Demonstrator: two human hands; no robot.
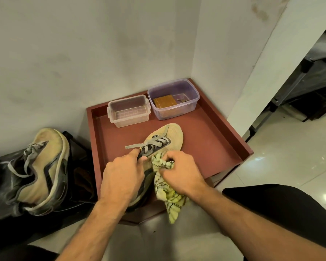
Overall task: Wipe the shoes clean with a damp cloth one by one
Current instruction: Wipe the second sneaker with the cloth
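A yellow knit sneaker (169, 135) with grey laces lies on the dark red tray (211, 136), toe pointing away from me. My left hand (120, 178) grips it at the tongue and collar, covering the heel. My right hand (183, 172) holds a bunched yellow-green cloth (167, 193) with dark stitching against the sneaker's right side; the cloth's tail hangs down over the tray's front edge. A second, matching sneaker (43, 172) rests on its side on a black bag (2, 200) at the left.
Two plastic boxes stand at the tray's back: a clear one (129, 111) and a purple-tinted one (173, 99) holding a brown pad. White walls close the corner behind. A black metal rack (294, 85) stands on the tiled floor at the right.
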